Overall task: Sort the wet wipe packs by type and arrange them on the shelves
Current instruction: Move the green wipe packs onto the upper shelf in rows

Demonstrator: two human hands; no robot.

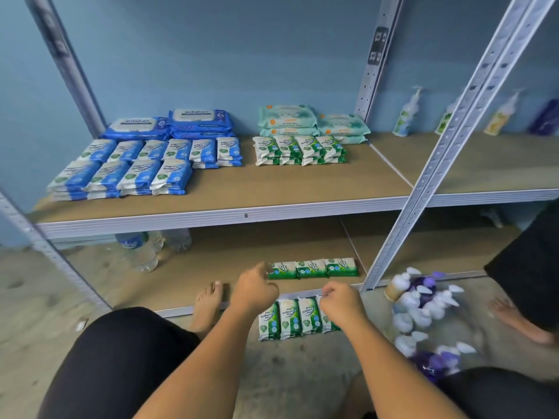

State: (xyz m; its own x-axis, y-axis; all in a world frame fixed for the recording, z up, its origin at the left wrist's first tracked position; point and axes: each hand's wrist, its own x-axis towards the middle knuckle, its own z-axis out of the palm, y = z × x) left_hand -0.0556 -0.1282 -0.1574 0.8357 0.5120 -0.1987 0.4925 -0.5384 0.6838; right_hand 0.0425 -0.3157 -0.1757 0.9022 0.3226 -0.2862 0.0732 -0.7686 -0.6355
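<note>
Head: water bottles [145,252] on lower shelf [211,261]; post [423,182] beside green packs [311,267].

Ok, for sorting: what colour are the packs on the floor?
Floor packs: green and white, head view.

blue-white packs [127,167], green-white packs [299,148], blue wall [211,55]

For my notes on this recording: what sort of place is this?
Probably a storeroom or shop stockroom: bare metal shelving against a plain blue wall, wet wipe packs grouped by type on the upper shelf, more green packs and bottles on the bare floor.
</note>
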